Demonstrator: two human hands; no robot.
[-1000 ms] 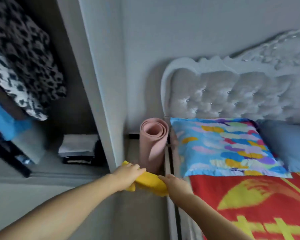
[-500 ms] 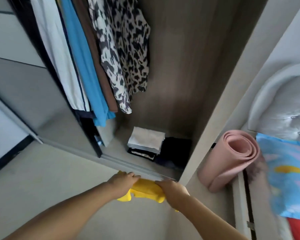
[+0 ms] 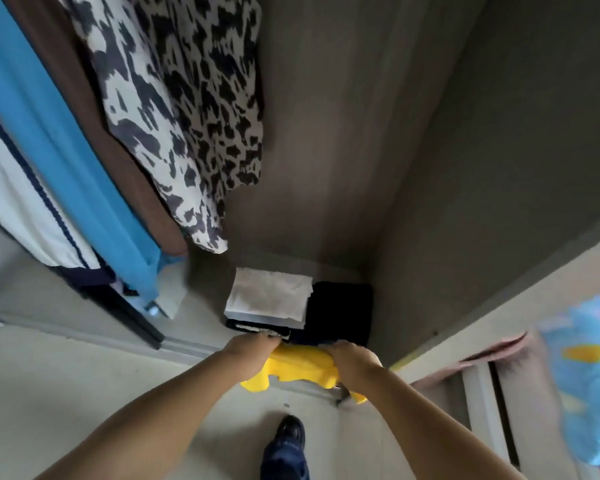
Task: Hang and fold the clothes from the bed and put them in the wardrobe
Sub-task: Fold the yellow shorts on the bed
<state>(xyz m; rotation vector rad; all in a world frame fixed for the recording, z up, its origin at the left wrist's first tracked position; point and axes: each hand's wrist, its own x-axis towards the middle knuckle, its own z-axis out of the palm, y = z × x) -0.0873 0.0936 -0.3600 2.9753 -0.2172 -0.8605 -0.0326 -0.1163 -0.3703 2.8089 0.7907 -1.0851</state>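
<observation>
A folded yellow garment (image 3: 300,367) hangs between both my hands at the wardrobe's threshold. My left hand (image 3: 248,349) grips its left end and my right hand (image 3: 352,358) grips its right end. Just beyond them, on the wardrobe floor (image 3: 201,306), lie a stack of folded clothes with a white piece on top (image 3: 269,296) and a folded black pile (image 3: 340,310) beside it. Above hang a black-and-white patterned garment (image 3: 174,109), a brown one (image 3: 84,109), a blue one (image 3: 59,147) and a white one (image 3: 18,202).
The wardrobe's right side panel (image 3: 482,271) stands close to my right arm. A rolled pink mat (image 3: 492,355) leans beyond it, next to the bed's colourful pillow (image 3: 589,368). My dark shoe (image 3: 288,445) is on the pale floor (image 3: 66,393).
The view has swung from the bed to the open wardrobe and moved closer. Both hands have carried the yellow garment forward, up to the folded piles on the wardrobe floor.
</observation>
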